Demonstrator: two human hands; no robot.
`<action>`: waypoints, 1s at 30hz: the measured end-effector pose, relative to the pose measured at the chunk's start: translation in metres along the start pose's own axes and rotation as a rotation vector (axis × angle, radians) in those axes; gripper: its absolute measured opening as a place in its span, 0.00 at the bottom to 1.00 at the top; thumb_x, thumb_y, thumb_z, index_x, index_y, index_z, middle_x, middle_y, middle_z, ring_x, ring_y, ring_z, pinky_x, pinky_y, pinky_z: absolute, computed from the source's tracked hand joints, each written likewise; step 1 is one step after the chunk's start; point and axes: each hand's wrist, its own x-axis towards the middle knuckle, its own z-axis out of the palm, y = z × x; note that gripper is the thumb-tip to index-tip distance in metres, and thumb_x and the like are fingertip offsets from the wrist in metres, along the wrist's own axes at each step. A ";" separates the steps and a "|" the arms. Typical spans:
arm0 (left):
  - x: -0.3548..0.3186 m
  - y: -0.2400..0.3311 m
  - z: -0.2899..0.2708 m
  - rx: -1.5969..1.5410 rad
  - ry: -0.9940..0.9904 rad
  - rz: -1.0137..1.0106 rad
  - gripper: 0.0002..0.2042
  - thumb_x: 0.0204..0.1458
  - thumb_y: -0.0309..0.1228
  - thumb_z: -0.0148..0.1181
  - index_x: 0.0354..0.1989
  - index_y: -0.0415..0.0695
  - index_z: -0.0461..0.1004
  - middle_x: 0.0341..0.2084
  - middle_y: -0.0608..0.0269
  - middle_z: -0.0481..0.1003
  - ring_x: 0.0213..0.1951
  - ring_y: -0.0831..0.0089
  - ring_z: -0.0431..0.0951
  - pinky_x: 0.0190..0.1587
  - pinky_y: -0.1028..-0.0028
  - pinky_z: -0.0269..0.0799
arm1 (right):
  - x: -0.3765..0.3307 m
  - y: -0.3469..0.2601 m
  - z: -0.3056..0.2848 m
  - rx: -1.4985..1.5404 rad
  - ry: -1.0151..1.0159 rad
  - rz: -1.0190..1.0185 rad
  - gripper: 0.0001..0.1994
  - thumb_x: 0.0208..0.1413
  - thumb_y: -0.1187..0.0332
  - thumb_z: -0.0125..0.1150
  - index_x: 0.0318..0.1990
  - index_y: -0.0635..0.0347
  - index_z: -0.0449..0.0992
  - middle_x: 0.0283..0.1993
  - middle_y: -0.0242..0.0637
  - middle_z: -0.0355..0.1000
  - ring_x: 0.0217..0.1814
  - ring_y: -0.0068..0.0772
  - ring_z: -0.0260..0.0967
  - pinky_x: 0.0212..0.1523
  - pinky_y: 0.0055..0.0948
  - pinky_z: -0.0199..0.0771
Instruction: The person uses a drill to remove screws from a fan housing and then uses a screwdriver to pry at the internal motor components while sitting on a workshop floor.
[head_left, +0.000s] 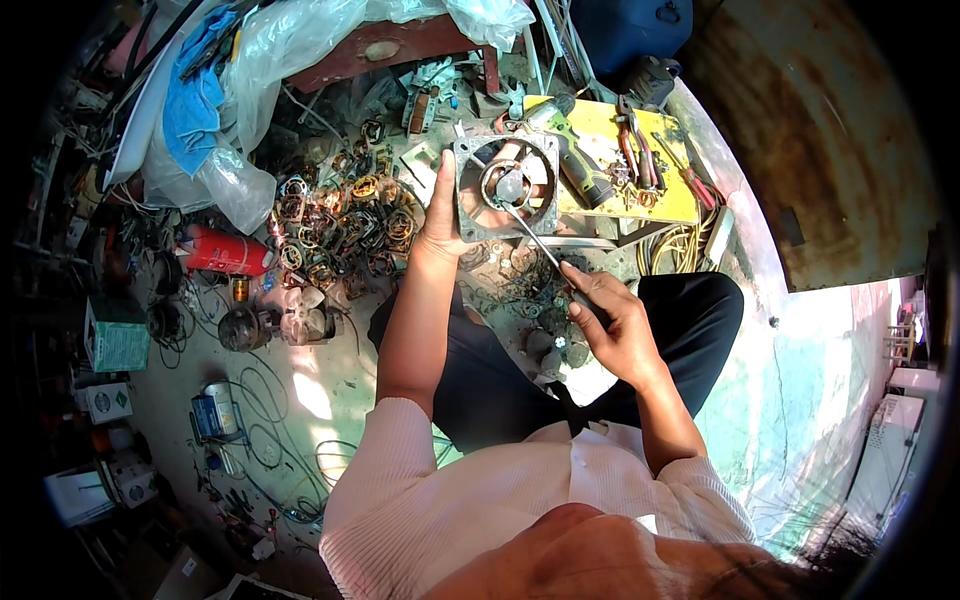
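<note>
My left hand (441, 212) grips the left side of a square grey fan frame (548, 146), holding it up in front of me. Inside the frame is a round hub (509, 184) with a ring around it. My right hand (612, 325) is closed around the dark handle of a screwdriver (538, 243). Its metal shaft slants up and left, and the tip meets the lower edge of the hub. The fingers of the left hand behind the frame are partly hidden.
Beyond the frame, a yellow board (665, 207) carries a green-black cordless drill (580, 165), pliers (630, 140) and a red-handled screwdriver (697, 188). Copper coils (365, 215) are heaped on the floor to the left, near a red cylinder (225, 250). A rusty panel (820, 130) stands at right.
</note>
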 end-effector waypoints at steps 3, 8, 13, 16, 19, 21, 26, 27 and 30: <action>0.000 0.000 0.000 -0.032 -0.022 -0.022 0.50 0.53 0.72 0.46 0.71 0.39 0.54 0.58 0.44 0.70 0.51 0.48 0.78 0.47 0.53 0.79 | 0.000 0.001 0.001 -0.007 0.008 -0.016 0.23 0.58 0.78 0.61 0.62 0.60 0.73 0.42 0.43 0.75 0.44 0.38 0.73 0.53 0.30 0.70; 0.002 -0.002 -0.015 0.151 0.009 0.001 0.51 0.53 0.72 0.45 0.71 0.38 0.54 0.58 0.43 0.70 0.53 0.48 0.77 0.48 0.54 0.81 | 0.000 0.001 0.001 -0.012 0.007 -0.037 0.23 0.58 0.77 0.61 0.62 0.61 0.73 0.42 0.43 0.75 0.44 0.38 0.73 0.52 0.30 0.70; 0.001 -0.004 -0.013 0.221 0.052 -0.020 0.49 0.55 0.71 0.46 0.72 0.39 0.53 0.60 0.46 0.69 0.55 0.55 0.76 0.53 0.55 0.77 | 0.002 -0.001 0.000 -0.081 0.031 -0.037 0.23 0.56 0.78 0.61 0.62 0.58 0.74 0.43 0.43 0.74 0.43 0.42 0.73 0.48 0.32 0.73; -0.001 -0.003 -0.012 0.207 0.049 -0.050 0.41 0.55 0.61 0.60 0.67 0.42 0.60 0.58 0.57 0.72 0.58 0.65 0.75 0.58 0.55 0.75 | 0.003 -0.004 0.001 -0.206 0.054 -0.009 0.25 0.53 0.80 0.61 0.61 0.54 0.75 0.42 0.41 0.73 0.40 0.44 0.74 0.41 0.34 0.75; 0.002 -0.008 -0.007 0.386 0.103 -0.019 0.41 0.57 0.65 0.52 0.66 0.41 0.61 0.58 0.54 0.72 0.55 0.64 0.76 0.58 0.58 0.74 | 0.004 -0.002 -0.003 -0.426 0.083 -0.073 0.28 0.48 0.82 0.60 0.60 0.53 0.76 0.43 0.39 0.73 0.39 0.44 0.75 0.37 0.37 0.76; 0.003 -0.010 -0.010 0.442 0.165 -0.062 0.39 0.58 0.63 0.53 0.65 0.41 0.63 0.55 0.56 0.73 0.53 0.67 0.77 0.57 0.61 0.75 | 0.006 -0.002 -0.008 -0.594 0.082 -0.143 0.31 0.44 0.83 0.59 0.60 0.51 0.76 0.44 0.38 0.73 0.38 0.44 0.75 0.36 0.38 0.77; 0.004 -0.018 -0.008 0.510 0.263 -0.094 0.34 0.58 0.62 0.55 0.59 0.44 0.69 0.48 0.64 0.76 0.46 0.74 0.79 0.51 0.69 0.76 | 0.019 -0.015 -0.025 -0.881 0.004 -0.243 0.32 0.41 0.80 0.60 0.60 0.52 0.74 0.46 0.37 0.72 0.40 0.40 0.74 0.39 0.36 0.78; 0.004 -0.019 -0.009 0.522 0.257 -0.097 0.34 0.57 0.62 0.55 0.59 0.44 0.70 0.47 0.65 0.77 0.45 0.75 0.78 0.50 0.70 0.76 | 0.021 -0.016 -0.028 -0.900 -0.012 -0.256 0.32 0.41 0.79 0.60 0.61 0.53 0.74 0.46 0.37 0.72 0.41 0.40 0.74 0.40 0.36 0.78; 0.004 -0.022 0.009 0.527 0.315 -0.094 0.33 0.56 0.63 0.56 0.57 0.46 0.71 0.45 0.67 0.77 0.42 0.76 0.78 0.48 0.72 0.75 | 0.026 -0.017 -0.032 -0.956 -0.065 -0.274 0.32 0.42 0.78 0.60 0.61 0.56 0.73 0.46 0.37 0.71 0.42 0.39 0.74 0.41 0.36 0.78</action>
